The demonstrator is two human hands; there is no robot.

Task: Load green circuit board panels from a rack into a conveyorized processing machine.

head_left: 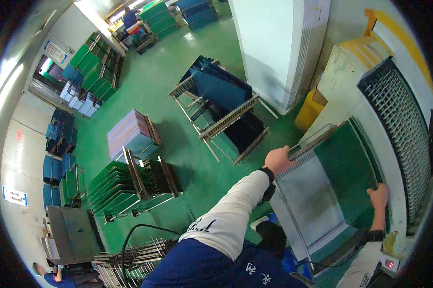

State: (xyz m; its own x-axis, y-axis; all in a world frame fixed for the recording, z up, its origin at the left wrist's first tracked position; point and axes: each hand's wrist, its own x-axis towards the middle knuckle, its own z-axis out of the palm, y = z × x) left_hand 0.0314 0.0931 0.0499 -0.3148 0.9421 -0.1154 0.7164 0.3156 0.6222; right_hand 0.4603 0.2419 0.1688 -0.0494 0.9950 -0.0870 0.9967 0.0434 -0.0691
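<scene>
In front of me on the right stands a metal rack [299, 229] with a slotted rail, holding flat green panels [342, 165]. A pale area covers the left part of the front panel; I cannot tell whether it is glare or a separate sheet. My left hand [278, 161], with a dark band at the wrist, is closed at the panel's left edge beside the slotted rail; its fingertips are partly hidden. Across from it, my right hand [378, 196] pinches the right edge of the green panel, thumb on its face. Both forearms wear white sleeves.
Close on the right is a machine with a mesh-like bed [403, 129] and a small box with a red display [390, 264]. A rack of dark blue panels [221, 89] stands ahead. Racked green panels [113, 187] and a pinkish stack [130, 133] stand left. Another person [129, 18] is far back.
</scene>
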